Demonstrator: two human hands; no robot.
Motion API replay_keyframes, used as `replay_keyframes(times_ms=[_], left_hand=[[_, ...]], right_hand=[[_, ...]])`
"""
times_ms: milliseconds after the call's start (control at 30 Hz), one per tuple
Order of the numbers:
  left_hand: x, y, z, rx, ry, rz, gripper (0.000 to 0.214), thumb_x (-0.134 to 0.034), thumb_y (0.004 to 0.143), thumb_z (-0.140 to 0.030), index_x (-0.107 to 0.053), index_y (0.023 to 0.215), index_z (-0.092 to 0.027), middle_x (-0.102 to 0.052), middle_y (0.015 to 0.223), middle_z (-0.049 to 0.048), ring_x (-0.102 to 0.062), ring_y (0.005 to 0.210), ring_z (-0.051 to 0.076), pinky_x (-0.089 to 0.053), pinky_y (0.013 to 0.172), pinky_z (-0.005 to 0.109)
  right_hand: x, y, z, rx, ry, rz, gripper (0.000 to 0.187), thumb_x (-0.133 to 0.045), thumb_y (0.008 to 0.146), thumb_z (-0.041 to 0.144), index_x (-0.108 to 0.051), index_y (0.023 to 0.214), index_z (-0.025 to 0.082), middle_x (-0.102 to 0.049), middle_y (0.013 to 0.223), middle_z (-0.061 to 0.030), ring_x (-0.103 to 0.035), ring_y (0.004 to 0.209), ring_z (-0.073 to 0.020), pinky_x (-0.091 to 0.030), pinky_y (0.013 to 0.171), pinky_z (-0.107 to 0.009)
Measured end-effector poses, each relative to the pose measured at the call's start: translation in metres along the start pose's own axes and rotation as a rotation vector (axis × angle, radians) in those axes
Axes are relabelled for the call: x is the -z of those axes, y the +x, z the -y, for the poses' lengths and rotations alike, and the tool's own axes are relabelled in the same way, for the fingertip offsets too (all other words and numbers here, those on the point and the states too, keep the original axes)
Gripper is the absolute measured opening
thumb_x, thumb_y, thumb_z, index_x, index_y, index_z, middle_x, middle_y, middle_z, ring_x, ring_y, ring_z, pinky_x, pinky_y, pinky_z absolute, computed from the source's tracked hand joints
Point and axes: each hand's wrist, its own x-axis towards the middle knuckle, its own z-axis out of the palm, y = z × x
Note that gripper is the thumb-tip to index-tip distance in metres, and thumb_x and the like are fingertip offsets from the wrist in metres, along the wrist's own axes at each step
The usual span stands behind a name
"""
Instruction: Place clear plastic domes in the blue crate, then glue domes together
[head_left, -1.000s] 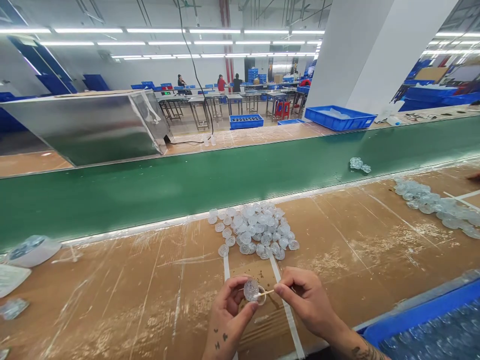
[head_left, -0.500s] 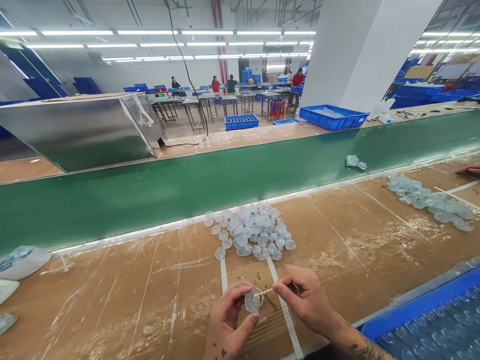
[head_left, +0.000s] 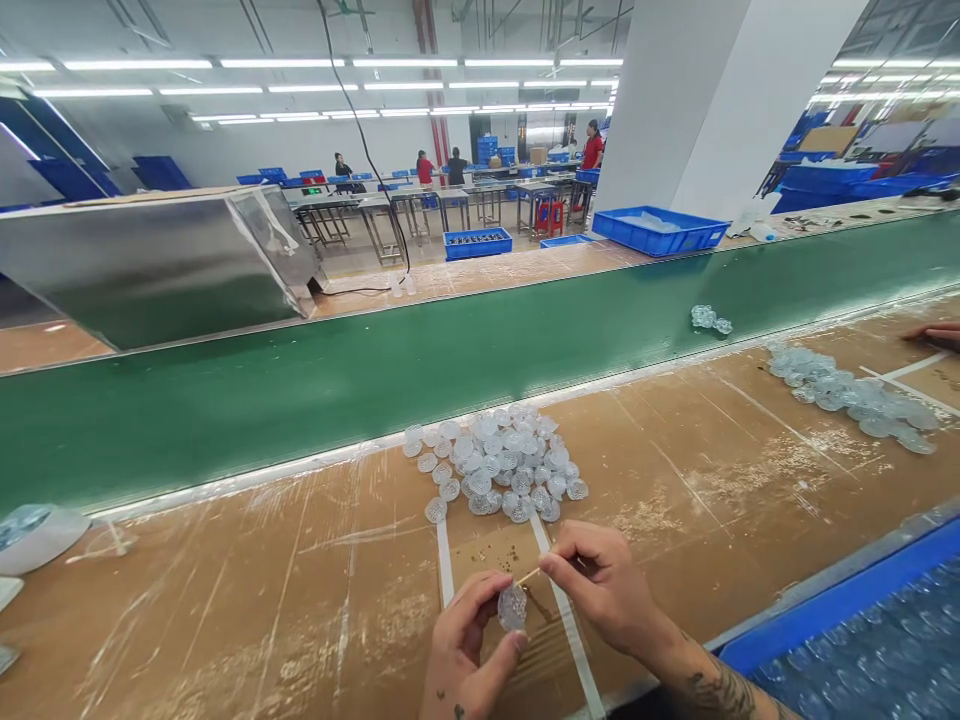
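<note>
Left hand (head_left: 466,640) curled, thumb and fingers pinching clear faceted plastic piece (head_left: 512,607); right hand (head_left: 604,585), fingertips together, pinches wooden stick (head_left: 529,576), tip at piece. Blue bin (head_left: 832,605) near right forearm; pile of loose pieces (head_left: 491,465) ahead.

one clear plastic piece (head_left: 512,607), round with a faceted lattice surface, was held upright, unmarked by visible damage, between the thumb and fingers of the left hand (head_left: 469,640). a thin pale stick (head_left: 529,576), pinched in the right hand (head_left: 596,585), had its tip just beside the piece. a loose pile of like pieces (head_left: 491,465) lay ahead of both hands.
</note>
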Motion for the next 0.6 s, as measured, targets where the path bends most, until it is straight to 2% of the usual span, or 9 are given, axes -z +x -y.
replay_keyframes(times_ms=[233,400,600], left_hand=[[0.000,0.002,0.005,0.026,0.018,-0.015,0.038,-0.084,0.071,-0.045,-0.079,0.102,-0.022,-0.068,0.110,0.0098,-0.065,0.101,0.023,-0.054,0.092,0.027],[0.003,0.000,0.005,-0.018,0.023,0.015,0.034,-0.082,0.074,-0.045,-0.079,0.102,-0.026,-0.068,0.112,0.0085,-0.064,0.106,0.023,-0.053,0.093,0.026],[0.013,0.000,0.010,0.001,-0.052,-0.001,0.036,-0.082,0.075,-0.045,-0.078,0.106,-0.027,-0.066,0.113,0.0074,-0.066,0.104,0.021,-0.052,0.094,0.023]], right_hand=[[0.000,-0.003,0.008,0.010,0.027,0.041,0.101,-0.037,0.141,0.079,-0.053,0.069,0.010,-0.042,0.068,-0.0007,-0.044,0.053,-0.0182,-0.027,0.055,-0.021],[0.002,-0.002,0.000,0.004,-0.013,0.004,0.102,-0.037,0.139,0.081,-0.053,0.067,0.010,-0.041,0.067,-0.0004,-0.043,0.051,-0.0183,-0.027,0.053,-0.020],[0.011,-0.012,-0.007,-0.063,-0.068,0.076,0.106,-0.037,0.136,0.088,-0.053,0.066,0.010,-0.041,0.067,-0.0006,-0.043,0.052,-0.0190,-0.028,0.052,-0.020]])
